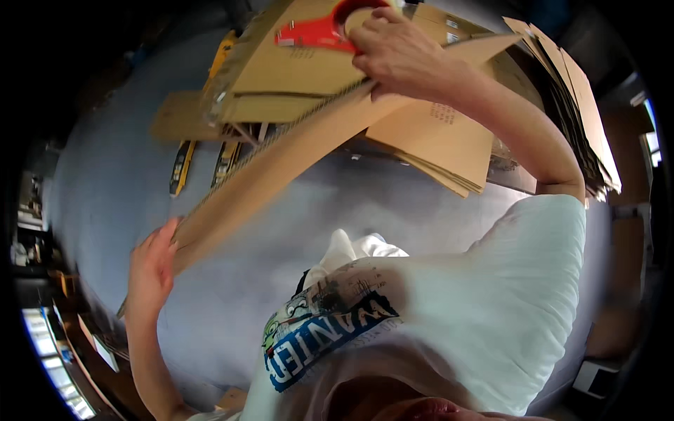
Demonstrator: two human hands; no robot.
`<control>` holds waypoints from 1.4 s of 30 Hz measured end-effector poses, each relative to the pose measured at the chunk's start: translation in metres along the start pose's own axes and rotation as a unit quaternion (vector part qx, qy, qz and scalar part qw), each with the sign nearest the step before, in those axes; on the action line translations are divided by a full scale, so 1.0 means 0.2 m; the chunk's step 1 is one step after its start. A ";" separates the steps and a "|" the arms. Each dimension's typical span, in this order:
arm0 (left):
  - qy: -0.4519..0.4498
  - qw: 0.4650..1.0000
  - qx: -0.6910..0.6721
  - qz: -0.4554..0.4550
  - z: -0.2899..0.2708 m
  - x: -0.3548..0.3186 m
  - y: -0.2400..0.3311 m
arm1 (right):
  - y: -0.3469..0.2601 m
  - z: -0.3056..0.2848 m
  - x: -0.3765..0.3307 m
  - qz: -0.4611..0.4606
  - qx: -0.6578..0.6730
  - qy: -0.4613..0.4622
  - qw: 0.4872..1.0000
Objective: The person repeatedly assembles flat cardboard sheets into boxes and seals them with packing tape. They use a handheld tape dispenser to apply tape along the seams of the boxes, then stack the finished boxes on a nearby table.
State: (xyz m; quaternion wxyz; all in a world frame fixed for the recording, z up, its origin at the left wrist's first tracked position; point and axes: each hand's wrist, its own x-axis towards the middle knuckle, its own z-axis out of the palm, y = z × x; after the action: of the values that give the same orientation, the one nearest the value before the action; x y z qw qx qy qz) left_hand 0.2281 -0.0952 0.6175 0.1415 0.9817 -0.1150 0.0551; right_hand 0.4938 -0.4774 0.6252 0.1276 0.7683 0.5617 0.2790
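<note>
A long brown cardboard sheet (281, 165) is held up on a slant across my front, its corrugated edge showing. Its lower left end is in my left hand (153, 263), with the fingers closed over the edge. Up at the other end, my right hand (404, 56) is closed around a red tape dispenser (316, 33) with a roll of tape in it. The thumb of that hand also lies against the upper part of the sheet. Part of the sheet's right end is hidden behind my right hand and forearm.
Stacked flat cardboard (295, 74) lies ahead, and more flattened pieces (435, 144) lie nearer on the right. A tall bundle of cardboard (576, 105) stands at the far right. Yellow-and-black forks of a pallet truck (184, 167) show on the grey floor (105, 189).
</note>
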 end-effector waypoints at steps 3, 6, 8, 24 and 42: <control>0.032 0.995 0.034 -0.090 -0.04 -0.70 -0.32 | -0.57 -0.13 0.46 -0.088 0.148 -0.249 0.953; 0.171 0.932 0.186 -0.258 0.07 -1.43 -0.57 | -1.13 -0.26 0.79 -0.210 0.173 -0.128 0.954; 0.404 0.799 0.263 -0.361 0.32 -1.76 -0.76 | -1.49 -0.29 1.05 -0.237 0.209 -0.104 0.943; 0.559 0.306 -0.502 -0.585 2.50 -1.78 -1.18 | -3.80 1.62 1.07 -0.222 0.384 -0.240 0.863; 0.554 0.300 -0.450 -0.633 3.05 -1.89 -1.39 | -3.60 2.29 0.97 -0.255 0.307 -0.157 0.903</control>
State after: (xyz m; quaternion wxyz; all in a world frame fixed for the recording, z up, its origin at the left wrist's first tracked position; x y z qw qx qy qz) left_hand -0.0237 0.0658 -0.0904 0.5831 0.2731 0.6403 0.4188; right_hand 0.2274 0.0001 -0.0576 0.0388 0.6341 0.7688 -0.0738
